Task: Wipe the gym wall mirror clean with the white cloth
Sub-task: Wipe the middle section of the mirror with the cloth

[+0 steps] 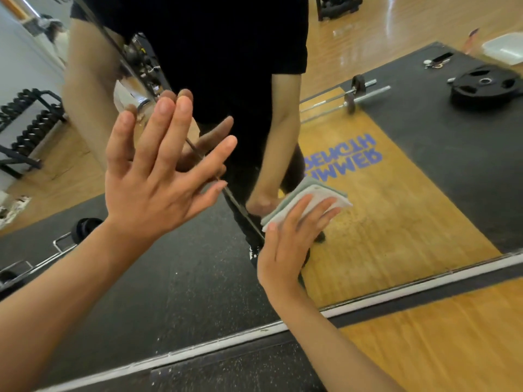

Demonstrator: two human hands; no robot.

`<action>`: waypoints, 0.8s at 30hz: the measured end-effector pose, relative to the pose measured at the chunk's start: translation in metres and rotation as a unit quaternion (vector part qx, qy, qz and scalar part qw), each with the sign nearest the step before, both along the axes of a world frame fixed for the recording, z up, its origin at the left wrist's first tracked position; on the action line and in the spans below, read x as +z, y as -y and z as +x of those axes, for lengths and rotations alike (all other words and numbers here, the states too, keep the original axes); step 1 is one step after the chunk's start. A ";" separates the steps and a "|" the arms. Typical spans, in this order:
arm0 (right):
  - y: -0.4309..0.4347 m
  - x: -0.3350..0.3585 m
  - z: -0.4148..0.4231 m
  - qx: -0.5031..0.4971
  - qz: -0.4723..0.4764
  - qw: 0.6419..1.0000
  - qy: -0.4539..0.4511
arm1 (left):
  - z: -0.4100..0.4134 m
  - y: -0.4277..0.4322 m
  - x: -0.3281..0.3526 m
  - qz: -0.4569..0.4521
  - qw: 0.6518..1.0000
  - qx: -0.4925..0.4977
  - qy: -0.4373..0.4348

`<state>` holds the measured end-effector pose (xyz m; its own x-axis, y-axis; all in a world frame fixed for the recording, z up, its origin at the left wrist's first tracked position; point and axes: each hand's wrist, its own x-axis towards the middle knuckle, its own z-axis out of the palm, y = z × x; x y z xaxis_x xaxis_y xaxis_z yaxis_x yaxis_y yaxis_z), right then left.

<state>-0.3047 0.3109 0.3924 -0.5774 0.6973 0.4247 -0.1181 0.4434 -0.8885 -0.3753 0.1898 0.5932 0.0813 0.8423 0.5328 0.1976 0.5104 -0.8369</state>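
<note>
Gym, weight-room area. Wall mirror (424,193) reflects a barbell (365,94) and stacked weight plates (485,86) at 2 o'clock on a black-and-wood lifting platform (396,222), plus a dumbbell rack (31,123) at 9 o'clock.

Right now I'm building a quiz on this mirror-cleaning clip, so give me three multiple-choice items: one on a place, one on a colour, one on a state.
1. Where is the white cloth?
A. On the floor
B. Under the right hand, flat on the mirror
C. Draped over the barbell

2. What colour is the mirrored lettering on the reflected platform?
A. Blue
B. Red
C. White

3. How is the left hand?
A. Closed in a fist
B. Gripping a spray bottle
C. Open, fingers spread, holding nothing

Answers: 1 B, the right-hand fingers lie across the folded cloth against the glass; 2 A, the reversed letters read blue on the wood; 3 C, the fingers are fanned out and the hand is empty.
</note>
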 end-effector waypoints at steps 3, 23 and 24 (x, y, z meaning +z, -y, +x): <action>0.026 -0.028 0.014 0.022 -0.049 0.998 0.031 | 0.002 0.003 0.000 -0.008 1.000 0.008 0.014; 0.060 -0.064 0.015 0.020 -0.320 0.947 0.033 | 0.002 0.007 -0.003 -0.016 0.999 0.028 0.023; 0.078 -0.065 0.023 0.067 -0.337 0.939 0.020 | 0.002 0.008 -0.003 -0.021 0.999 0.030 0.025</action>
<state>-0.2814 0.2327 0.3272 -0.6850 0.7200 -0.1110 -0.0940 -0.2385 -0.9666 -0.3732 0.1821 0.5902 0.0046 0.8663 0.4995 0.2093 0.4876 -0.8476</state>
